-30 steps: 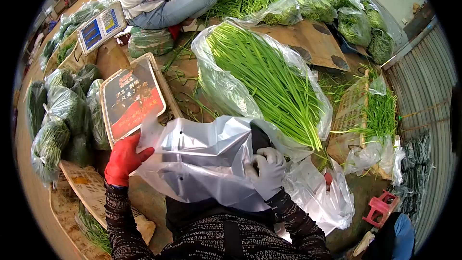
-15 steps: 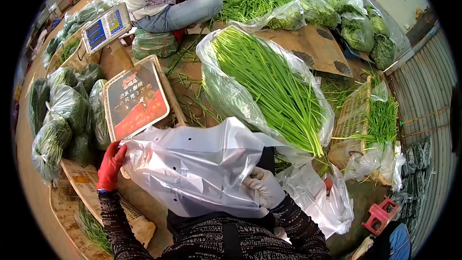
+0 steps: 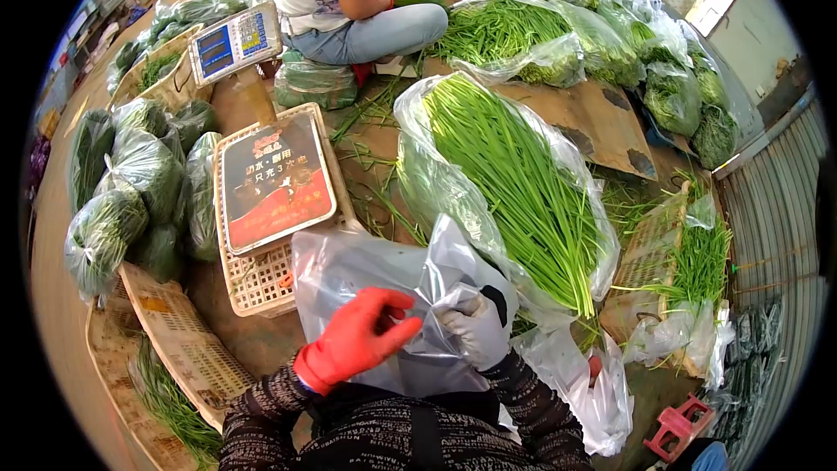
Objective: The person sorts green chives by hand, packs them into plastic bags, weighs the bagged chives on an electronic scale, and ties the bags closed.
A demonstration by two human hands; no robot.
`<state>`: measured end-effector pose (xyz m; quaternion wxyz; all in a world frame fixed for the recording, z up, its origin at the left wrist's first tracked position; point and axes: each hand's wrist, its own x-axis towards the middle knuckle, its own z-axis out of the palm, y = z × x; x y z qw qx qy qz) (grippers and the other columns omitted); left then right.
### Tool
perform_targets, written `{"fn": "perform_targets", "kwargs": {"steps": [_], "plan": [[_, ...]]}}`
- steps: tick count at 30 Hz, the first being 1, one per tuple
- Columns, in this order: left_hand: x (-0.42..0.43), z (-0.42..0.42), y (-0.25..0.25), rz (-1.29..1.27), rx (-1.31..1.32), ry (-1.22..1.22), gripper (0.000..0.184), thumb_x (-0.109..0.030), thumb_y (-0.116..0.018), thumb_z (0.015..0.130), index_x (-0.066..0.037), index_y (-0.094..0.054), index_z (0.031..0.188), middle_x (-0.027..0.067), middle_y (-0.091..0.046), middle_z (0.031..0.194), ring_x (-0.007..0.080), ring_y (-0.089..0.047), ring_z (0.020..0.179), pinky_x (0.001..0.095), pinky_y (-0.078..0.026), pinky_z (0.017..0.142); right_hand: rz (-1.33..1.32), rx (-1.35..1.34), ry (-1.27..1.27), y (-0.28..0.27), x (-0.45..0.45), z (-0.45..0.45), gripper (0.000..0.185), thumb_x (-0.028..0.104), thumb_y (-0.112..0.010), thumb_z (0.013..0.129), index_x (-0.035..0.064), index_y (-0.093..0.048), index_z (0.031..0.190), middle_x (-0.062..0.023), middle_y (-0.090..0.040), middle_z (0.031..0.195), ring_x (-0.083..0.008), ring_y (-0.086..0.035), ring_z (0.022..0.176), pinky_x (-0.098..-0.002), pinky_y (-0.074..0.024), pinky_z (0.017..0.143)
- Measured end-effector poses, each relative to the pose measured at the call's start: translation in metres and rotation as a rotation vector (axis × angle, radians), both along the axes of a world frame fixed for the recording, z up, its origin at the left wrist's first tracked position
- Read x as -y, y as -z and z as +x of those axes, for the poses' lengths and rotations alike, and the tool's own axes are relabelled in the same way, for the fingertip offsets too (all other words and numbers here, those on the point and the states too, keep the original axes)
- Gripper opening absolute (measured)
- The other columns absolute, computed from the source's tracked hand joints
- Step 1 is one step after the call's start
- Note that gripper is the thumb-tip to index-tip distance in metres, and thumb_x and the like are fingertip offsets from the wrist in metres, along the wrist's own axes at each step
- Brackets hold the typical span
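Observation:
My left hand [image 3: 359, 340], in a red glove, is over the clear plastic bag [image 3: 349, 275] at my lap. Its fingers are curved with a gap to the thumb, and nothing shows between them. My right hand [image 3: 475, 327], in a pale grey glove, is closed on the gathered edge of that bag. The bag hangs loose and looks flat. Just beyond it, a heap of long green garlic chives [image 3: 514, 183] lies in an opened plastic sheet [image 3: 414, 144]. A second crumpled plastic bag [image 3: 580, 392] rests to the right of my right hand.
A scale [image 3: 275, 179] with a raised display [image 3: 234, 44] stands on a plastic crate [image 3: 261, 283]. Filled bags of greens [image 3: 144, 174] are piled at left. Another person [image 3: 349, 17] sits at the back. A crate with greens [image 3: 649, 253] and a pink stool [image 3: 678, 427] are at right.
My left hand has let go of the bag's left edge and moved right, close to my right hand. The bag is less spread out. The whole view has shifted slightly.

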<state>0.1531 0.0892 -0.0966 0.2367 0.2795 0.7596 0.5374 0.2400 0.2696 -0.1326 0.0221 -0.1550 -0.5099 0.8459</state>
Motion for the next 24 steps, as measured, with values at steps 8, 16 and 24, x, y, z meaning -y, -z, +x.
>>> {"fn": "perform_targets", "kwargs": {"steps": [8, 16, 24], "plan": [[-0.030, 0.002, 0.022, 0.147, 0.607, 0.029, 0.018, -0.015, -0.062, 0.086, -0.002, -0.056, 0.097, 0.0039, -0.060, 0.087, 0.0131, -0.057, 0.085, 0.0263, -0.045, 0.079, 0.181, 0.205, -0.236, 0.024, 0.001, 0.016, 0.037, 0.001, -0.054, 0.085, -0.0072, -0.048, 0.121, -0.0145, -0.059, 0.111, -0.0189, -0.059, 0.095, -0.0257, -0.0479, 0.079], [0.012, -0.045, -0.012, 1.127, 1.043, -0.286, 0.016, -0.016, -0.049, 0.093, -0.003, -0.055, 0.098, 0.0081, -0.062, 0.093, 0.0197, -0.060, 0.086, 0.0356, -0.048, 0.082, 0.773, 0.213, 0.259, -0.013, -0.076, -0.013, 0.026, 0.001, -0.064, 0.078, 0.0081, -0.049, 0.058, 0.0036, -0.048, 0.061, -0.0024, -0.043, 0.052, -0.0173, -0.0336, 0.048], [-0.007, -0.033, 0.006, 0.418, 0.422, -0.329, 0.012, -0.013, -0.064, 0.085, -0.001, -0.065, 0.088, -0.0004, -0.063, 0.078, 0.0063, -0.055, 0.074, 0.0217, -0.045, 0.070, 0.262, -0.044, -0.309, -0.036, -0.020, -0.032, 0.021, 0.017, -0.055, 0.088, -0.0031, -0.059, 0.096, -0.0054, -0.061, 0.089, -0.0105, -0.056, 0.078, -0.0229, -0.0451, 0.073]]}}
